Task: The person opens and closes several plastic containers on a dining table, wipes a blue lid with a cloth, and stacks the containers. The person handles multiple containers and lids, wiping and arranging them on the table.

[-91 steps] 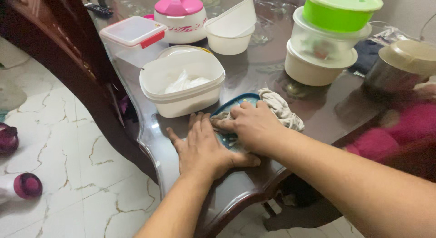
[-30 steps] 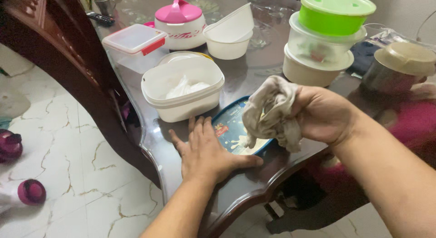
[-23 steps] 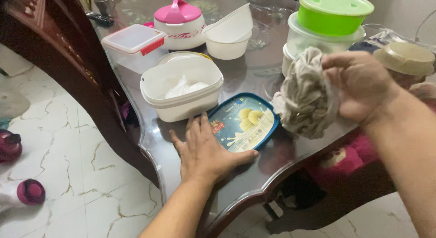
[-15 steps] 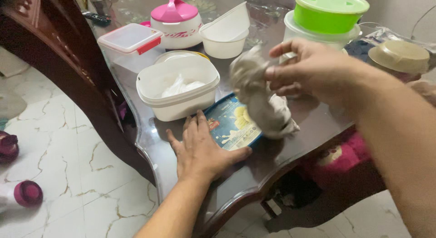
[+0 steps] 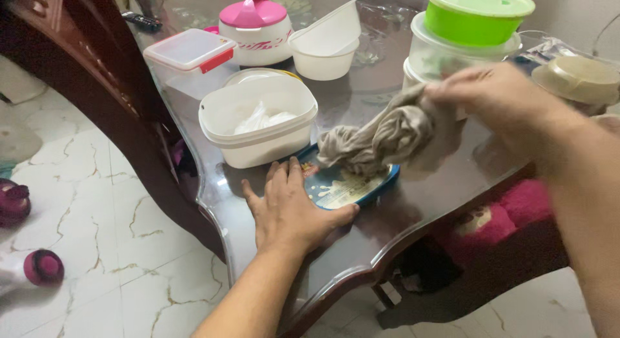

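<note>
While my left hand (image 5: pixel 289 212) lies flat and open, pinning the blue lid (image 5: pixel 352 186) close to the table edge (image 5: pixel 361 264), my right hand (image 5: pixel 500 96) grips a bunched grey cloth (image 5: pixel 381 138) draped onto the lid. A hard swipe could probably skid the lid off that edge. Room's tight: white tub (image 5: pixel 258 128) just behind, stacked containers (image 5: pixel 462 44) by my right hand.

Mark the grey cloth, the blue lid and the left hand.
grey cloth (image 5: pixel 381 136), head view, on its bunched middle.
blue lid (image 5: pixel 361 186), head view, on its bare right part.
left hand (image 5: pixel 289 212), head view, on its back.
</note>
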